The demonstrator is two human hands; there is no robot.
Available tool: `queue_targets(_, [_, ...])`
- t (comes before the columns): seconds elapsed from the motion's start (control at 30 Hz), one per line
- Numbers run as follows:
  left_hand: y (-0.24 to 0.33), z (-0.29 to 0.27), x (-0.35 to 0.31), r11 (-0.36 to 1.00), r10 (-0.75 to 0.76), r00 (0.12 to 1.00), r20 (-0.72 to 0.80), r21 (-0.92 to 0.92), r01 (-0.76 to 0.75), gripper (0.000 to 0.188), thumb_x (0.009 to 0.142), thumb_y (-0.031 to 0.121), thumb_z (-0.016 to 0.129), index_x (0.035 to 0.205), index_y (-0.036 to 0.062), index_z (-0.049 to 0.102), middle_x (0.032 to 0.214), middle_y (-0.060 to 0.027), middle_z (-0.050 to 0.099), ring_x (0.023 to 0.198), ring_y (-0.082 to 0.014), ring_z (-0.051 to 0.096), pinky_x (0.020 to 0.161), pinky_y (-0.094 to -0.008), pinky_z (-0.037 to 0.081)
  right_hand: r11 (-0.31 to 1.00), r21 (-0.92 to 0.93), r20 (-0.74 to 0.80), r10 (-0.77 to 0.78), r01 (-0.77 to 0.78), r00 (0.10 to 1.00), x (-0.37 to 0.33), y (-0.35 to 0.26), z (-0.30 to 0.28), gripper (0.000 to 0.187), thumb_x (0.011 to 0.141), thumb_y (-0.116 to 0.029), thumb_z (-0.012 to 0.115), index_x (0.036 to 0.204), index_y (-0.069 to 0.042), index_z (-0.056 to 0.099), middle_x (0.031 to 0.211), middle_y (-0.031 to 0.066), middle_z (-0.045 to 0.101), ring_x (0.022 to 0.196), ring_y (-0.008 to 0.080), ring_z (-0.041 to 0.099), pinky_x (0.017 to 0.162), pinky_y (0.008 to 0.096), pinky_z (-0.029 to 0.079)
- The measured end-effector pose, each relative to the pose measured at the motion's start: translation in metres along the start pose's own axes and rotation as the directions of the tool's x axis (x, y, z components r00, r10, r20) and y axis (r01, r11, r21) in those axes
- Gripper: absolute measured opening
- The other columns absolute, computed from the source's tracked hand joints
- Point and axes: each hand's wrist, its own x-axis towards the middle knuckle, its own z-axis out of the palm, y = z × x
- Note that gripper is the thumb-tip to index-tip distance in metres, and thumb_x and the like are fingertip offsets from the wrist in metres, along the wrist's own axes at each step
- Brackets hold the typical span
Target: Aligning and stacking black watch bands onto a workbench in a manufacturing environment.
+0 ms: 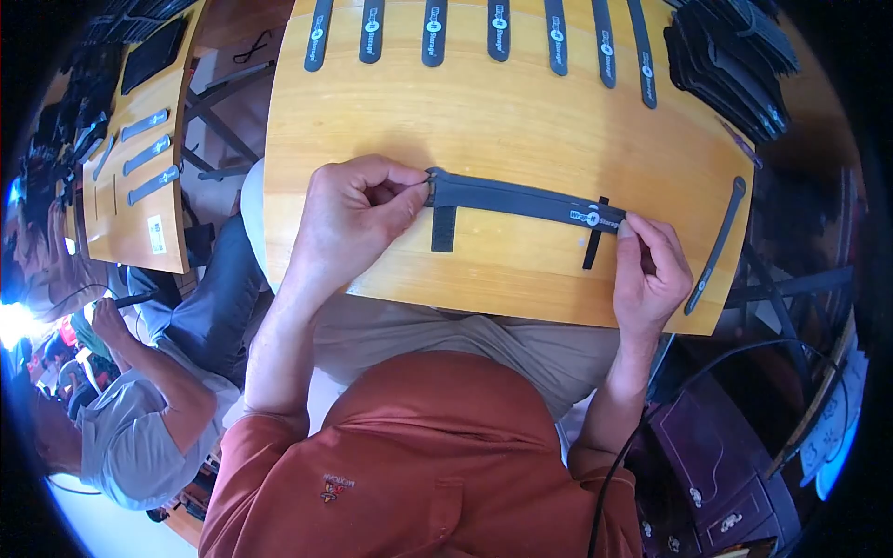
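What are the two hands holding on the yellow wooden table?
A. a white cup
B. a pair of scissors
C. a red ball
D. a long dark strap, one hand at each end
D: the left hand pinches one end of the long dark strap and the right hand pinches the other end, with the strap stretched flat across the wooden table.

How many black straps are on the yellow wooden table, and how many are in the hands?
Black fabric straps laid in a row along the far edge: 7
Black strap held by the left hand and right hand: 1
Black strap lying alone at the right edge: 1
Total, leaving out the stacked pile: 9
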Motion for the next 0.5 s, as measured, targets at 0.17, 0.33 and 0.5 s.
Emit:
queue_targets(0.17, [0.001, 0.0023, 0.0011, 1.0, 0.02, 1.0, -0.009, -0.002, -0.02, 0.011, 0.093, 0.001, 0.075, 0.102, -0.0055, 0.076, 0.082, -0.0053, 0.075, 0.072, -0.0049, 0.064, 0.064, -0.0217, 0.051, 1.0, 0.014, -0.005, 0.027, -0.026, 1.0, 0.0011, -0.0021, -0.0024, 0.013, 0.09, 0.008, 0.071, 0.102, 0.005, 0.075, 0.088, 0.0098, 0.071, 0.068, 0.0092, 0.062, 0.056, 0.0212, 0.044])
queue_targets(0.33, [-0.0003, 0.004, 0.0027, 1.0, -0.001, 1.0, -0.012, -0.03, 0.0, 0.011, 0.092, 0.0, 0.075, 0.102, -0.005, 0.076, 0.081, -0.0032, 0.073, 0.072, -0.0043, 0.062, 0.063, -0.021, 0.05, 0.999, 0.017, -0.006, 0.043, -0.043, 0.999, 0.0013, -0.0019, -0.0032, 0.014, 0.089, 0.008, 0.071, 0.101, 0.004, 0.076, 0.088, 0.0097, 0.071, 0.067, 0.0085, 0.061, 0.056, 0.0215, 0.044])
queue_targets(0.5, [-0.0043, 0.0033, 0.0017, 0.998, -0.019, 1.0, -0.023, -0.061, 0.018, 0.011, 0.092, -0.001, 0.075, 0.102, -0.0048, 0.076, 0.078, -0.0001, 0.07, 0.069, -0.0031, 0.059, 0.062, -0.0199, 0.048, 0.997, 0.027, -0.004, 0.069, -0.068, 0.998, 0.0009, -0.0034, -0.0006, 0.014, 0.088, 0.008, 0.072, 0.1, 0.002, 0.075, 0.087, 0.0096, 0.071, 0.065, 0.0089, 0.061, 0.055, 0.0224, 0.044])
